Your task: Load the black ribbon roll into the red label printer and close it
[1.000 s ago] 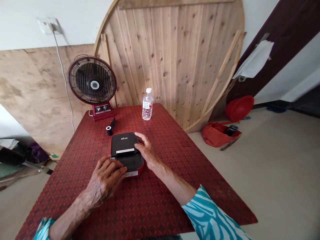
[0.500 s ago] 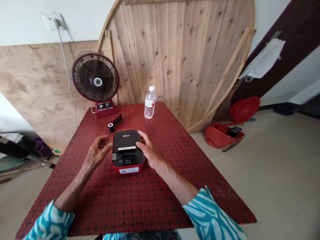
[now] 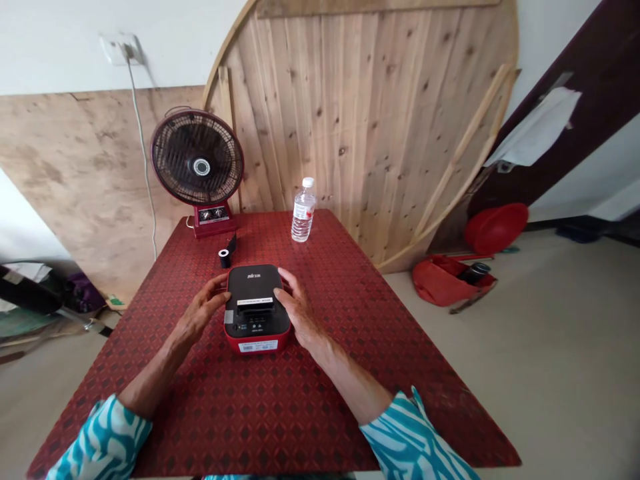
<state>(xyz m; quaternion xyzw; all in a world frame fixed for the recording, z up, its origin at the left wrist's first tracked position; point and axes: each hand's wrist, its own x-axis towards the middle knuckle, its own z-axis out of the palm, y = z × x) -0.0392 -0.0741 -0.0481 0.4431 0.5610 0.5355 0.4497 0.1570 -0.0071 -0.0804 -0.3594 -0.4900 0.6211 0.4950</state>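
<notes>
Red patterned tabletop holds your black-and-red printer, mid-table. Your left hand and right hand sit against its sides, fingers spread, no pinch. Behind it: small black roll, water bottle, desk fan. Round plank board stands behind the table; red bag lies on the floor.

The printer I'm touching is matt black plastic over glossy red, the table top patterned, the round board rough bare wood.
</notes>
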